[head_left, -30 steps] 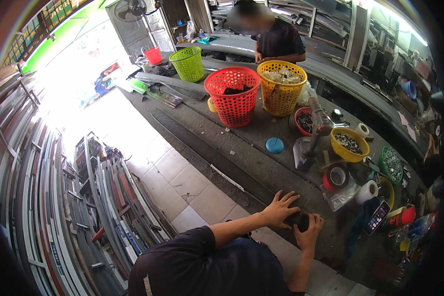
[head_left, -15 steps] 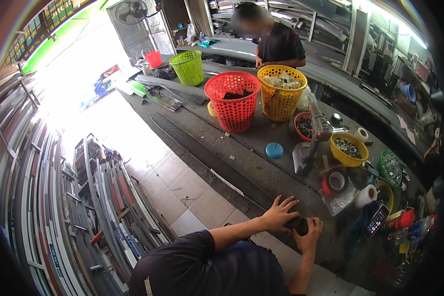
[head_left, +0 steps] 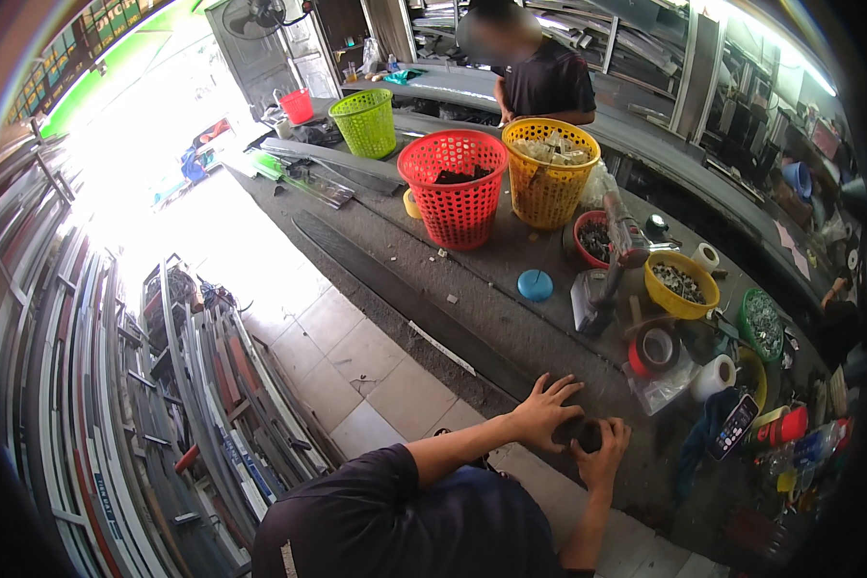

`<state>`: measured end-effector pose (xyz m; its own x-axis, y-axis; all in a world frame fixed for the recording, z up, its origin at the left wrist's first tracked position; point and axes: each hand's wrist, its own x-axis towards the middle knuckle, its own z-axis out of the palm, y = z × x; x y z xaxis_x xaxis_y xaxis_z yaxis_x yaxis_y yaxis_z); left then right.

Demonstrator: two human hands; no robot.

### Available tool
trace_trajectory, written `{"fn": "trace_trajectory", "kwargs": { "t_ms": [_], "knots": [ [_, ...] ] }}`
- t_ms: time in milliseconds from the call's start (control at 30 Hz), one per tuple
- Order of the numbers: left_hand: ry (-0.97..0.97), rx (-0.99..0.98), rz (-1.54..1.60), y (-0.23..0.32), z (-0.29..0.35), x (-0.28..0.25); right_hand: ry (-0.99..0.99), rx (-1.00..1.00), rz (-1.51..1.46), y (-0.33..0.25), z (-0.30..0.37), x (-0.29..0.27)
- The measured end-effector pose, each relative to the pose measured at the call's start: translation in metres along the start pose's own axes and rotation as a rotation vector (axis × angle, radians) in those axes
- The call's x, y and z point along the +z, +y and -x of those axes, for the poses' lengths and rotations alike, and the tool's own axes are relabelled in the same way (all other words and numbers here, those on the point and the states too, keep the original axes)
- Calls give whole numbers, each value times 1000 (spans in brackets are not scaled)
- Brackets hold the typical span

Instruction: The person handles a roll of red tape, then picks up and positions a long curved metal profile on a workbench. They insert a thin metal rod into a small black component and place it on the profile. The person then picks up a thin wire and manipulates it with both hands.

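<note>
A small dark, rounded piece (head_left: 578, 433) sits between my two hands at the near edge of the workbench; its exact kind is hard to make out. My left hand (head_left: 546, 412) grips it from the left, thumb against it, the other fingers fanned over the bench. From the right, my right hand (head_left: 602, 451) curls its fingers and thumb around the same piece. A long dark strip (head_left: 395, 289) lies along the bench and runs up to my left hand. Beside that strip is a thin pale strip (head_left: 441, 348).
Red (head_left: 453, 207), yellow (head_left: 549, 183) and green baskets (head_left: 364, 125) stand across the bench. A cordless tool (head_left: 602, 289), tape roll (head_left: 655, 349), phone (head_left: 734, 427) and bowls of small parts (head_left: 682, 286) crowd the right. Another person (head_left: 549, 82) works opposite. Metal profiles (head_left: 202, 385) fill the left.
Both hands stay in nearly the same place, with the dark piece turned or shifted slightly between them. The view has tilted a little. The person opposite has barely moved.
</note>
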<state>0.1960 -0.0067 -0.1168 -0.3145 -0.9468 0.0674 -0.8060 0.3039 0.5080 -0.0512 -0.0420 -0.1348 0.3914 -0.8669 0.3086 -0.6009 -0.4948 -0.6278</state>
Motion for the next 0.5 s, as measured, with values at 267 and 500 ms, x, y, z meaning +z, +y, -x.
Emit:
{"fn": "trace_trajectory", "kwargs": {
  "t_ms": [267,500],
  "knots": [
    [26,-2,-19,-2,-2,6,6,-34,28,4,-1,1],
    [55,17,-29,-3,-1,7,21,-25,8,3,1,1]
  ]
}}
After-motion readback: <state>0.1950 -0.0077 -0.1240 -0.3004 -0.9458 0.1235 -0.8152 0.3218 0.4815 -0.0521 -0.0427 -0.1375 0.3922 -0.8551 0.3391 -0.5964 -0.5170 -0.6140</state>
